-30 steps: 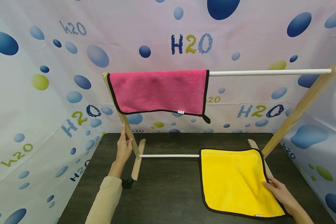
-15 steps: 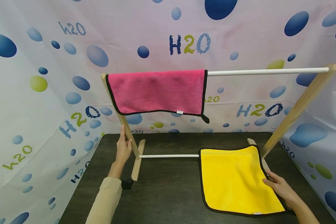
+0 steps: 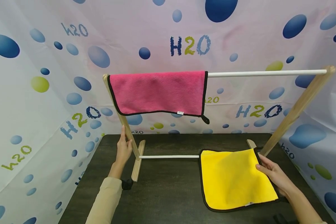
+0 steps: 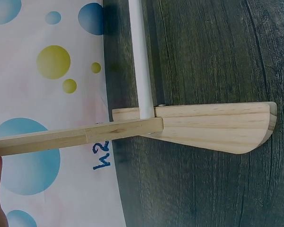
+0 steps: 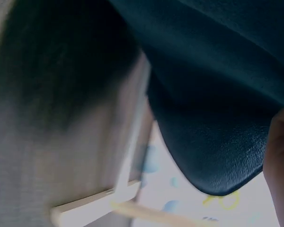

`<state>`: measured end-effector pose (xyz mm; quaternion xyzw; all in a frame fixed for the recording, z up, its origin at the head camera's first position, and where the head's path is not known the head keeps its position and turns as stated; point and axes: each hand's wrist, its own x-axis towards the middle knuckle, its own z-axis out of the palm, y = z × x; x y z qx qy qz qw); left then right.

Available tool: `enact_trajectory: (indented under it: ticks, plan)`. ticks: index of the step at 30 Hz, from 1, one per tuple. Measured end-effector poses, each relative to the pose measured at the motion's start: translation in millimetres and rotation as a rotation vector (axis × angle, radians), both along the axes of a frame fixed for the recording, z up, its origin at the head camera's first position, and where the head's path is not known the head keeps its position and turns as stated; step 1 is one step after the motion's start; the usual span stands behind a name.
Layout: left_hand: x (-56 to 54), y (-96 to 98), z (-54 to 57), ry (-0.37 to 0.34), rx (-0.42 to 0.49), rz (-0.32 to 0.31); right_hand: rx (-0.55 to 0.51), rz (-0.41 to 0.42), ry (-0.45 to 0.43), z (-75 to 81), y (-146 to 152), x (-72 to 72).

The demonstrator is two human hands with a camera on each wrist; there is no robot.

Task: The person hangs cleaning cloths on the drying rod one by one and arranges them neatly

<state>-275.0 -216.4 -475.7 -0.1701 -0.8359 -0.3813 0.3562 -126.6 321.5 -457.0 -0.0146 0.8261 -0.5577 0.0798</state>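
Far left: backdrop (image 3: 14, 115) with "h2O" at upper left, "H2O" at mid left and "h2O" below it; same lettering at upper centre and mid right.

Left of centre: left hand (image 3: 123, 149), one beige sleeve (image 3: 105, 197). Index finger straight, thumb apart from it, both against the left post (image 3: 134, 146); other fingers hidden, cannot tell if they wrap it. Left foot (image 3: 136, 172) under the post.

Centre: pink towel (image 3: 156, 93) over the upper bar (image 3: 266, 74), its left edge at the left post; white label (image 3: 180, 113) too small to read. Bare bar from its right edge to the right post (image 3: 294, 113). Lower bar (image 3: 169, 156) bare from left post to yellow towel (image 3: 232, 180); dark surface (image 3: 168, 189) shows below that stretch, its rear edge just above.

Right of centre: yellow towel at lower right, black-edged; its white label (image 3: 249, 204) unreadable. Right hand (image 3: 277, 175) pinches its right edge, thumb on the yellow face. Right foot (image 3: 251, 143) partly covered.

Count: 2 towels, 2 bars, 2 posts, 2 feet, 2 labels.
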Motion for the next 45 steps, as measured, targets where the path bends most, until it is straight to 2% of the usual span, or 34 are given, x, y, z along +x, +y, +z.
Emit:
enact_trajectory:
  ticks: [4, 10, 13, 21, 28, 34, 41, 45]
  plan:
    - [0.3, -0.4, -0.6, -0.014, -0.003, 0.001, -0.068, 0.069, 0.077, 17.1, -10.4, -3.2]
    - [0.3, -0.7, 0.2, -0.033, -0.008, -0.001, -0.307, 0.234, 0.185, 40.8, -22.8, -9.1]
    - [0.2, -0.9, 0.2, -0.03, -0.008, -0.001, -0.359, 0.265, 0.211, 51.7, -27.9, -12.4]
    - [0.1, 0.1, -0.9, -0.021, -0.002, -0.005, -0.252, 0.261, 0.285, 71.9, -30.1, -20.0]
    - [0.0, -0.3, -1.0, -0.02, -0.007, 0.002, -0.332, 0.296, 0.357, 90.5, -28.0, -27.5]
    - [-0.2, -1.1, -0.8, -0.003, -0.004, 0.003, -0.277, 0.216, 0.469, 106.3, -32.3, -30.5]
    - [0.8, -0.6, -0.4, -0.006, -0.009, 0.005, -0.33, 0.195, 0.57, 121.2, -33.2, -34.2]
    - [0.8, -1.6, -0.4, -0.018, -0.012, 0.001, -0.253, 0.173, 0.626, 131.9, -33.2, -36.8]
